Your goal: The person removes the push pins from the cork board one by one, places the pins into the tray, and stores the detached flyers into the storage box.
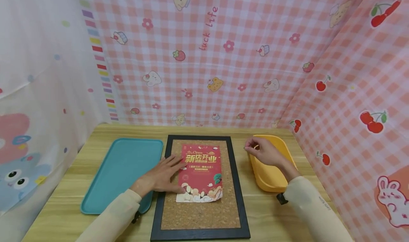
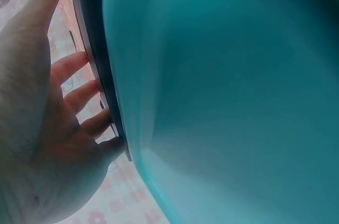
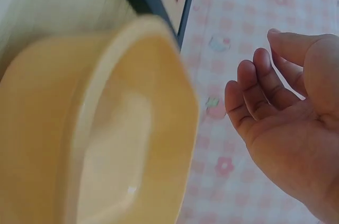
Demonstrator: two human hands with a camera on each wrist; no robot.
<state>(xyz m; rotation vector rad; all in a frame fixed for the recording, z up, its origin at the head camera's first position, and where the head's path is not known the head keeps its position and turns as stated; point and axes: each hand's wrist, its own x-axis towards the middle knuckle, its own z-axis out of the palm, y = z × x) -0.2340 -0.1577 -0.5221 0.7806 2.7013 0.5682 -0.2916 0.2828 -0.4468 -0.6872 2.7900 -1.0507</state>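
Observation:
A red poster [image 1: 201,178] with gold lettering lies on a cork board [image 1: 199,219] with a black frame. My left hand [image 1: 163,174] rests with spread fingers along the poster's left edge, thumb near its lower left corner. In the left wrist view, that hand's fingers [image 2: 79,97] reach over the dark frame. My right hand [image 1: 265,151] is raised over the left rim of the yellow bin [image 1: 271,176]. Its thumb and forefinger meet in a pinch, with a small dark item [image 1: 245,148] at the tips, too small to identify. The poster's lower right corner curls up slightly.
A teal tray [image 1: 124,174] lies left of the board, partly under my left forearm. Everything stands on a wood-grain table [image 1: 64,185]. Patterned cloth [image 1: 204,68] hangs behind and on both sides.

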